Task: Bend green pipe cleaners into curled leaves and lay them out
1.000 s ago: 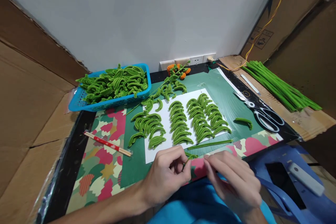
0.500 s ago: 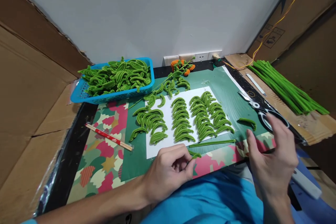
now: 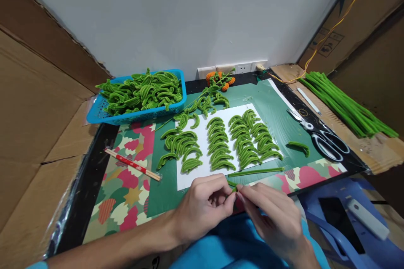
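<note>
My left hand (image 3: 203,204) is pinched on a short green pipe cleaner (image 3: 232,183) near the table's front edge. From the other side, my right hand (image 3: 274,214) closes thumb and fingers on the same piece; most of it is hidden by the fingertips. Just beyond the hands lies a straight green pipe cleaner (image 3: 255,172). Rows of curved green pipe-cleaner leaves (image 3: 219,145) lie on a white sheet (image 3: 186,183), some reaching past its left edge. One separate bent leaf piece (image 3: 299,147) rests on the green mat to the right.
A blue basket (image 3: 135,117) heaped with green leaves stands back left. Wrapped chopsticks (image 3: 132,164) lie at left. Scissors (image 3: 328,145), a white pen (image 3: 308,100) and a bundle of green pipe cleaners (image 3: 347,105) are at right. Orange pieces (image 3: 217,77) lie by the wall sockets.
My right hand has moved left from near the scissors and now meets my left hand at the short pipe cleaner. My left hand has stayed in place.
</note>
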`<state>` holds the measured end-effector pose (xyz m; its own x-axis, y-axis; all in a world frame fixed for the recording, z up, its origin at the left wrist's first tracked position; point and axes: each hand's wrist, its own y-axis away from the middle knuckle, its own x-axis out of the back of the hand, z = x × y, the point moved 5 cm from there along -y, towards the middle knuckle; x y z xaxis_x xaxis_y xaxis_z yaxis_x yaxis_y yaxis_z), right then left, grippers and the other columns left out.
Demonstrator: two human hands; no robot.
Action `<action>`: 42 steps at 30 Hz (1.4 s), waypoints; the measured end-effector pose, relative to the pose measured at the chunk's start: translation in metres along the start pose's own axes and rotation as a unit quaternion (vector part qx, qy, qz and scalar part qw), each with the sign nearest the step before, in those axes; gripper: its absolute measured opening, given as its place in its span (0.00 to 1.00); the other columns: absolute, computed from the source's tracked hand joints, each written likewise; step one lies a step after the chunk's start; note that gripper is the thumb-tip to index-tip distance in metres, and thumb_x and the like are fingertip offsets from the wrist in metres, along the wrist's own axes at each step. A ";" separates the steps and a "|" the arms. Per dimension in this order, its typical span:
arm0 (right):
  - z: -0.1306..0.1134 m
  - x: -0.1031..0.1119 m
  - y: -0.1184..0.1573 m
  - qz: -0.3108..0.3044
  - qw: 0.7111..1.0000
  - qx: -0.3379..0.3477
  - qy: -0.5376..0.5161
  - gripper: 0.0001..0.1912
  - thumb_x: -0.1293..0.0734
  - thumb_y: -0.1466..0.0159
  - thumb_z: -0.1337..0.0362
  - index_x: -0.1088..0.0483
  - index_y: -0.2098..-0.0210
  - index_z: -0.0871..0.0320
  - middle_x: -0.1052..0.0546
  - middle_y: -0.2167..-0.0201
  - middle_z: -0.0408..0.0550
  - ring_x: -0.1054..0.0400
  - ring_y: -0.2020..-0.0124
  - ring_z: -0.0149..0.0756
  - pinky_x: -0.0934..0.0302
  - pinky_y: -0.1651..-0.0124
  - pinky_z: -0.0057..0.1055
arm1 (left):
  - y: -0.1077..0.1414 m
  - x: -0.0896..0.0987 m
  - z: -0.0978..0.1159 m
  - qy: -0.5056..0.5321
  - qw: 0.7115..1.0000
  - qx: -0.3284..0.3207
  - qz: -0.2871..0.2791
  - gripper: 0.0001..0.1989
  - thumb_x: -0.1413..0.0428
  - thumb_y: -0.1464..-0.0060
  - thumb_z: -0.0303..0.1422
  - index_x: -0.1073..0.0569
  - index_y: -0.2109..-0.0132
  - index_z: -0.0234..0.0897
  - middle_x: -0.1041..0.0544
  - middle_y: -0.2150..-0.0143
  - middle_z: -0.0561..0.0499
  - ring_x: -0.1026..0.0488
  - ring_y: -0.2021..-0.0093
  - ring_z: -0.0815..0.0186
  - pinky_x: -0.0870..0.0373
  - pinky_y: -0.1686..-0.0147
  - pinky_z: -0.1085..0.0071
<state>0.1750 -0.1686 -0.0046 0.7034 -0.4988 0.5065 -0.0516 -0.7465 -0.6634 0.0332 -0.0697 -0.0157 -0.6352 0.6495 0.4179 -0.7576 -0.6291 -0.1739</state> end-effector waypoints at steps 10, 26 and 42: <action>0.017 0.032 0.004 0.109 0.992 -0.037 0.059 0.18 0.26 0.33 0.80 0.20 0.47 0.59 0.12 0.61 0.51 0.15 0.64 0.40 0.18 0.57 0.32 | 0.000 0.001 -0.002 -0.007 1.000 -0.018 0.018 0.13 0.40 0.34 0.25 0.29 0.69 0.37 0.33 0.75 0.57 0.37 0.76 0.73 0.42 0.76 0.76; 0.040 0.076 0.028 0.208 0.964 -0.100 0.136 0.30 0.29 0.30 0.79 0.24 0.33 0.51 0.16 0.44 0.56 0.17 0.46 0.55 0.23 0.41 0.53 | 0.000 0.000 -0.006 -0.003 1.000 0.002 0.025 0.12 0.40 0.36 0.24 0.28 0.69 0.36 0.33 0.75 0.58 0.39 0.77 0.75 0.44 0.77 0.78; 0.020 0.016 0.004 -0.013 0.999 -0.034 0.004 0.17 0.28 0.28 0.77 0.22 0.41 0.61 0.14 0.59 0.52 0.18 0.61 0.41 0.22 0.56 0.38 | 0.002 -0.004 -0.013 0.036 0.998 0.052 -0.022 0.06 0.38 0.32 0.30 0.20 0.60 0.34 0.29 0.70 0.56 0.36 0.75 0.74 0.37 0.75 0.78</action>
<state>0.2004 -0.1711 -0.0102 0.6997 -0.4821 0.5273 -0.0815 -0.7871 -0.6115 0.0324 -0.0676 -0.0291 -0.6131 0.7046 0.3574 -0.7682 -0.6373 -0.0613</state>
